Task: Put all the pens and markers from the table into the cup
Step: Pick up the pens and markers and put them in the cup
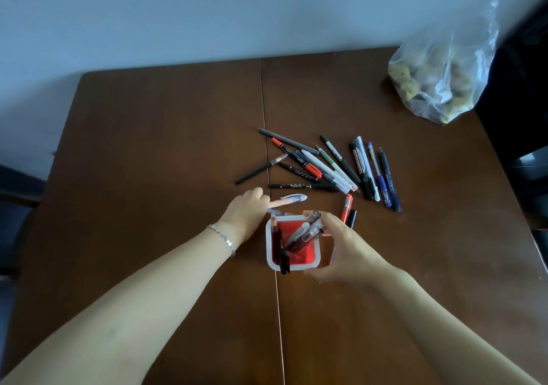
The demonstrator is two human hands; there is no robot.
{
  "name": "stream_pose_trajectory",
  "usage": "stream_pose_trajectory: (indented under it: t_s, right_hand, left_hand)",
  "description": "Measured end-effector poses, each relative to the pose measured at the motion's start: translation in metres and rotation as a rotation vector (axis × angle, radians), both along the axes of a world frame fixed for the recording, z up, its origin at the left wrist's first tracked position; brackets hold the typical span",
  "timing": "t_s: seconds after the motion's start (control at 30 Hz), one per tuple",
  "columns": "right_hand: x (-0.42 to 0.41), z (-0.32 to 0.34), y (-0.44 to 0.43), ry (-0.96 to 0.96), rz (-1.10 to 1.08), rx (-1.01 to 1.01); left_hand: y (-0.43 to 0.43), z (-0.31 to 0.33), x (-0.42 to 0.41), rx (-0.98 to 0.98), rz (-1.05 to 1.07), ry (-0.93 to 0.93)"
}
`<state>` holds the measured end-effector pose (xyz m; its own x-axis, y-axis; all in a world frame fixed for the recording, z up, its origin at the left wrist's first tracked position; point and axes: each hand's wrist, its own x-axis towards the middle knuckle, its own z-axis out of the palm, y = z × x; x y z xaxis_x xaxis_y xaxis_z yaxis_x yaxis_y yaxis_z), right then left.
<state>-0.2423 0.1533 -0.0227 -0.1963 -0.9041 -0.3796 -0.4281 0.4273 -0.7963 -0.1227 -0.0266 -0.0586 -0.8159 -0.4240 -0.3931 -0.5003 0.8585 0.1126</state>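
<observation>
On the brown table (148, 177), your left hand (244, 211) lies just beyond the cup's far-left corner, forefinger stretched out and touching the pale blue-capped pen (292, 198) that lies flat there. You are not gripping it yet; the fingers are loose, only the fingertip on the barrel. Just right of that hand stands the red cup (308, 258) with its white rim, already holding several pens and markers that lean across the opening. Your right hand (347, 245) wraps the cup's right side, closed around its wall to steady it, fingertips near the pens poking out at the top.

Beyond the cup the loose pile of pens and markers (326, 165) fans out toward the right, with an orange pen (346, 207) and a black one close by your right hand. A clear plastic bag (441, 79) sits at the far right corner.

You look to be mid-task, with most of the pens not yet in. Next, the pale pen needs pinching between thumb and forefinger, tipping upright, then dropping into a gap among the leaning ones.
</observation>
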Motion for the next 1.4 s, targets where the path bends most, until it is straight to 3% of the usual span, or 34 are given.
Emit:
stream_pose_trajectory:
  t_s: [0.17,0.3,0.4,0.6,0.77,0.83,0.9,1.0,1.07,1.17,1.4]
  right_hand:
    - [0.005,-0.001,0.002,-0.024,-0.027,-0.003]
    - [0.005,-0.003,0.005,0.002,-0.046,-0.009]
    - [0.001,-0.003,0.009,0.028,-0.055,0.006]
    - [0.001,-0.001,0.015,0.016,-0.083,0.003]
    - [0.005,0.002,0.016,0.019,-0.1,-0.029]
    - [0.004,0.001,0.017,0.016,-0.102,-0.024]
    - [0.004,0.001,0.016,0.013,-0.104,-0.02]
    - [0.004,-0.001,0.016,0.013,-0.11,-0.012]
    - [0.004,-0.001,0.017,0.01,-0.116,-0.003]
    - [0.004,0.001,0.016,0.01,-0.106,0.012]
    - [0.006,0.006,0.016,0.021,-0.113,0.021]
  left_hand:
    - [0.01,-0.005,0.053,-0.066,0.087,-0.106]
    - [0.019,-0.004,0.073,-0.004,0.183,-0.004]
    - [0.023,-0.003,0.066,0.046,0.14,0.053]
    - [0.029,0.001,0.032,0.14,0.36,-0.057]
    - [0.037,-0.001,0.028,0.083,0.37,-0.167]
    - [0.039,0.009,0.039,0.215,0.577,0.012]
    - [0.043,0.026,0.05,0.445,0.766,0.385]
    - [0.051,0.067,0.054,0.856,0.932,0.924]
    - [0.06,0.089,0.049,1.115,0.975,1.125]
    - [0.079,0.1,0.039,1.111,0.87,1.182]
    - [0.102,0.066,0.025,0.876,0.768,0.899]
